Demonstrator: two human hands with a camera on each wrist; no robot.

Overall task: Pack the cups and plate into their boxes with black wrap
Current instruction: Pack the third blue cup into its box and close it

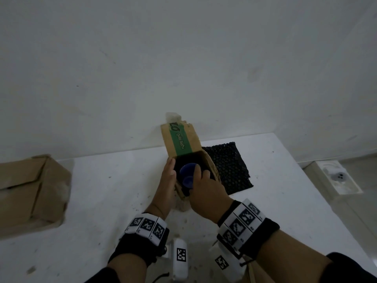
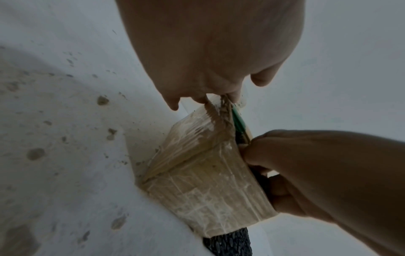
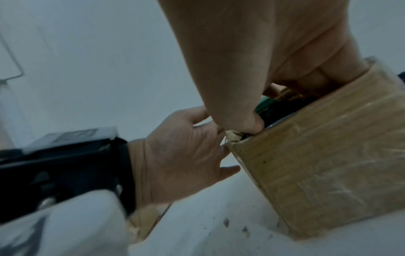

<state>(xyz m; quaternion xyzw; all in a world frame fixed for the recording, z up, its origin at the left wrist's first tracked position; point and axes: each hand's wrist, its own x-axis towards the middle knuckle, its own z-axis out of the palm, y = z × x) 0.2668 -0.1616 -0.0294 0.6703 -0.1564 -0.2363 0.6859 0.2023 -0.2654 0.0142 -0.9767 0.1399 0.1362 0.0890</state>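
A small cardboard box (image 1: 212,166) stands mid-table with its green-striped flap (image 1: 180,139) raised. Black wrap lines its inside, and a blue cup (image 1: 188,170) sits in it. My left hand (image 1: 168,176) grips the box's left wall, thumb at the rim. My right hand (image 1: 201,180) reaches into the box from the near side, fingers curled round the cup. The left wrist view shows my left hand (image 2: 208,93) on the taped box (image 2: 208,181). In the right wrist view my right hand (image 3: 274,78) dips into the box (image 3: 328,164); the cup is hidden there.
A loose sheet of black bubble wrap (image 1: 230,166) lies on the white table (image 1: 285,201) just right of the box. A larger closed cardboard box (image 1: 30,190) sits at the table's left edge. A wall stands close behind, and a floor socket (image 1: 336,176) lies beyond the right edge.
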